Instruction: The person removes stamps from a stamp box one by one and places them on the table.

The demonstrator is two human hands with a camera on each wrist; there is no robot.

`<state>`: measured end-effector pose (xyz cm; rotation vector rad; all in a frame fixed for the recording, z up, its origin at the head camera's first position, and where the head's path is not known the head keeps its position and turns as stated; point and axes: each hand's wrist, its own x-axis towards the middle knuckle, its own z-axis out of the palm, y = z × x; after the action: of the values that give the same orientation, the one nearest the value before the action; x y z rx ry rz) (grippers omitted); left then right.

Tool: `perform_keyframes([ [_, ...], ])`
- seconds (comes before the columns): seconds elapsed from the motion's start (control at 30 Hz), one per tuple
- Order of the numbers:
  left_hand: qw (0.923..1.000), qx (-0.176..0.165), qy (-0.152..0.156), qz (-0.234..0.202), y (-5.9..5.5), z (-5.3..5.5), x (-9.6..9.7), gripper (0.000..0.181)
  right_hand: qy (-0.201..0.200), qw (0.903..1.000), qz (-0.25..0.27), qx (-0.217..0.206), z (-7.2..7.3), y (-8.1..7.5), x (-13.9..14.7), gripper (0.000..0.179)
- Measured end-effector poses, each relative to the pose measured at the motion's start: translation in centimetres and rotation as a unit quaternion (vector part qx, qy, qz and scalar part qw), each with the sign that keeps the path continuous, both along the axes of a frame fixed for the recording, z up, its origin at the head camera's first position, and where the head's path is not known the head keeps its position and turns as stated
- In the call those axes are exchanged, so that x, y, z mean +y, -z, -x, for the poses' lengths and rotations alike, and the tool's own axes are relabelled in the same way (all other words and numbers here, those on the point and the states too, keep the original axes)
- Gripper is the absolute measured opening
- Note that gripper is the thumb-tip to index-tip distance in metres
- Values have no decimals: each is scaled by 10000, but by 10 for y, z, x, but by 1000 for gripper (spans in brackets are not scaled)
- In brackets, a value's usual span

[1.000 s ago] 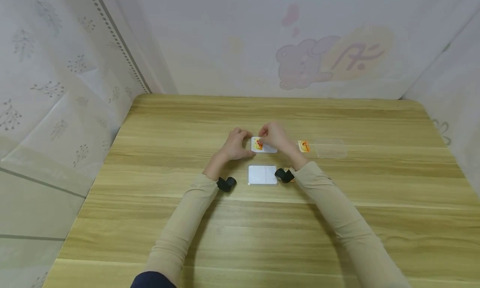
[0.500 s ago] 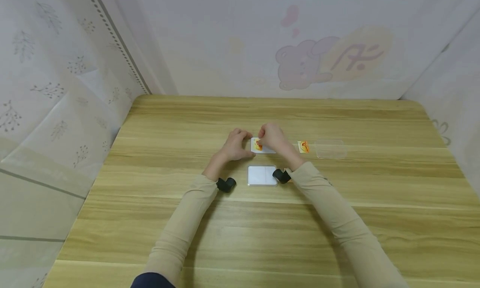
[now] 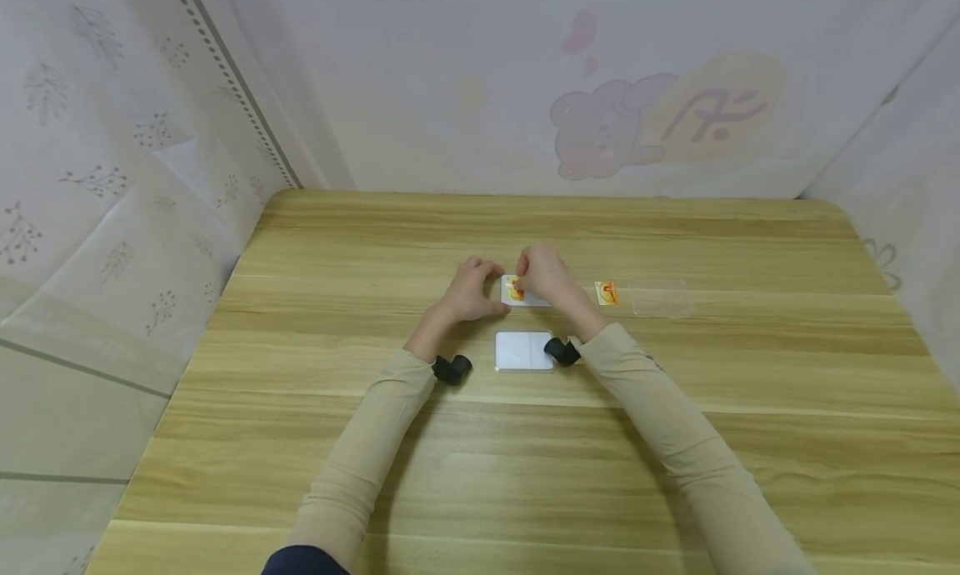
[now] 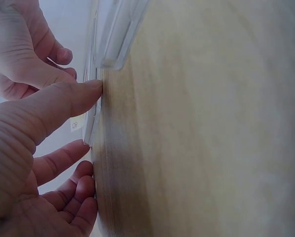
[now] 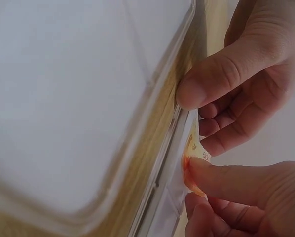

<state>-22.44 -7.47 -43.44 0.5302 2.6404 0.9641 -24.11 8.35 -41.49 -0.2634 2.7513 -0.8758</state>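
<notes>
A small flat case with a white face lies toward the back of the table. My left hand grips its left end, thumb on the near edge and index finger on the far edge. On the case's left half is an orange and yellow postage stamp with a perforated edge. My right hand pinches this stamp, the thumb over its printed face; fingers hide part of it. In the right wrist view the stamp bends up from the white surface. A second stamp lies to the right of the right hand.
Nearer to me is another clear case with a white insert, partly overlapped by the black wrist mount. A transparent plastic lid rests farther right. The wooden table ends at a curtain behind.
My right hand and wrist have shifted very slightly left, with the fingers still on the stamp. The left hand keeps its grip on the case.
</notes>
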Motion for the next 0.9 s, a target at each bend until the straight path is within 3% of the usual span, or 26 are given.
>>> perform_keyframes([
  [0.9,9999,-18,38,-138,-2,0,-1,60,-85,9984,419,368,-5,3,5,7],
])
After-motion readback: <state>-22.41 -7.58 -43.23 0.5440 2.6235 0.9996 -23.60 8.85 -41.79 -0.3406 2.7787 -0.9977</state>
